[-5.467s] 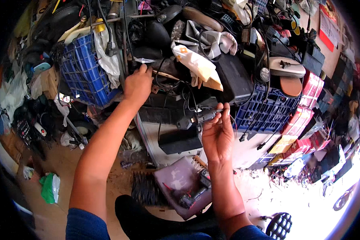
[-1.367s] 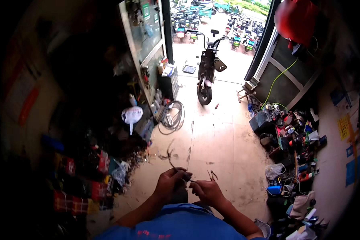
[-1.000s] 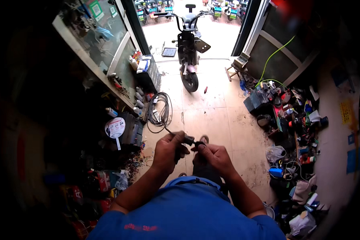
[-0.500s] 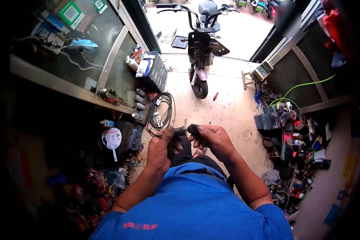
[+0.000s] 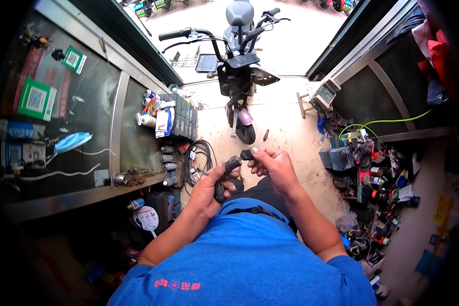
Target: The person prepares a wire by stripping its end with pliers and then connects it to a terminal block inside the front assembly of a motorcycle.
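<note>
In front of me my left hand (image 5: 211, 188) is closed on a black cylindrical switch (image 5: 233, 163), which looks like a lock barrel, with dark wires trailing from it. My right hand (image 5: 270, 171) pinches a small black-headed piece (image 5: 246, 154), apparently a key, at the upper end of the switch. The two pieces meet between my hands over my dark trousers and blue shirt. Beyond them stands a stripped-down scooter (image 5: 239, 66) with bare handlebars, a pink front mudguard and a small black wheel.
A coiled cable (image 5: 196, 153) and a red-handled tool (image 5: 266, 134) lie on the floor (image 5: 290, 143). Glass doors (image 5: 81, 132) flank the doorway. Dark blocks and bottles (image 5: 181, 117) stand at left, cluttered parts (image 5: 367, 173) and a green hose (image 5: 392, 120) at right.
Earlier I reached into a heap of parts; since then I have turned toward the doorway, nearer the scooter. In the last second both hands have risen slightly, still on the switch and key.
</note>
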The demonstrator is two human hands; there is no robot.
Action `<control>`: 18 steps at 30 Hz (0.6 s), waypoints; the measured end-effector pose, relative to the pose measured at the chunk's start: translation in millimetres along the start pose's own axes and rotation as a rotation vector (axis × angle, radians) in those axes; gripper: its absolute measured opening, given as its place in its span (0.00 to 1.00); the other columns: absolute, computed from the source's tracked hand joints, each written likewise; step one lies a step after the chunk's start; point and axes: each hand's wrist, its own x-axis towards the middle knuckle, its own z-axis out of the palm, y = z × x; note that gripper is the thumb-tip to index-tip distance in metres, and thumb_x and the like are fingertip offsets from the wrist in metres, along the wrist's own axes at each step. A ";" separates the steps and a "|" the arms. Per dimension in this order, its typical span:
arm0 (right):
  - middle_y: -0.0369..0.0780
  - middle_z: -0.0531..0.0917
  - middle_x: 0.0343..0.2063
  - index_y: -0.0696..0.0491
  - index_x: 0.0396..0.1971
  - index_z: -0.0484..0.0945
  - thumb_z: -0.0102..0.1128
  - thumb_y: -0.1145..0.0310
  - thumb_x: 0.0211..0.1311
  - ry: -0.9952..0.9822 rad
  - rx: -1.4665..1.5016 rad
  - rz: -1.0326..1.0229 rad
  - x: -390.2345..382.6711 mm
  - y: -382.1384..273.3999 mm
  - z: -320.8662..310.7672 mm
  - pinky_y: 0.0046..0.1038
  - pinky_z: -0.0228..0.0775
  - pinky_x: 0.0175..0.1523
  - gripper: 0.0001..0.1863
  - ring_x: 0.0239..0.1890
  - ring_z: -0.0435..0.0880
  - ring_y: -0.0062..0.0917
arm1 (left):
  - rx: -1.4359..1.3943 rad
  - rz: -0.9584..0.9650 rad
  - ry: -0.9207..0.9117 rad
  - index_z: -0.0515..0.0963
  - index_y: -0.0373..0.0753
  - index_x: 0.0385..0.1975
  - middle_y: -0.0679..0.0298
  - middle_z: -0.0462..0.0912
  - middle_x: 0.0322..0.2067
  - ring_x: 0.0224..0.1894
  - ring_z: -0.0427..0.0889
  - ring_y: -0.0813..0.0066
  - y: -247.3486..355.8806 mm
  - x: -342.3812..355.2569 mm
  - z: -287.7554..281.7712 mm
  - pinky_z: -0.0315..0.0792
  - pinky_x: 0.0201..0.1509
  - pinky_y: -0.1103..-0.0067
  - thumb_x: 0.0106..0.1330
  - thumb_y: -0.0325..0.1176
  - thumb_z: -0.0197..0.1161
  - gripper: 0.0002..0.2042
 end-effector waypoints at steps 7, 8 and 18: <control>0.38 0.89 0.28 0.56 0.35 0.86 0.65 0.58 0.76 0.001 -0.054 0.025 61.4 -37.9 -19.0 0.17 0.71 0.31 0.16 0.27 0.86 0.15 | -0.059 -0.022 0.056 0.79 0.32 0.54 0.56 0.87 0.39 0.30 0.86 0.76 34.8 47.3 41.0 0.75 0.28 0.82 0.76 0.49 0.66 0.23; 0.38 0.89 0.28 0.56 0.35 0.86 0.65 0.58 0.76 -0.001 -0.060 0.047 67.7 -42.0 -25.1 0.16 0.71 0.31 0.16 0.27 0.86 0.15 | -0.074 -0.029 0.068 0.79 0.32 0.55 0.56 0.86 0.40 0.30 0.86 0.76 33.0 56.1 41.4 0.75 0.29 0.82 0.76 0.48 0.66 0.23; 0.36 0.89 0.31 0.57 0.43 0.87 0.65 0.58 0.76 -0.210 -0.249 0.036 126.3 -90.5 -70.8 0.18 0.76 0.35 0.15 0.30 0.84 0.14 | -0.138 0.099 0.106 0.78 0.33 0.54 0.55 0.87 0.43 0.32 0.86 0.74 31.0 100.8 85.0 0.77 0.31 0.81 0.76 0.47 0.66 0.21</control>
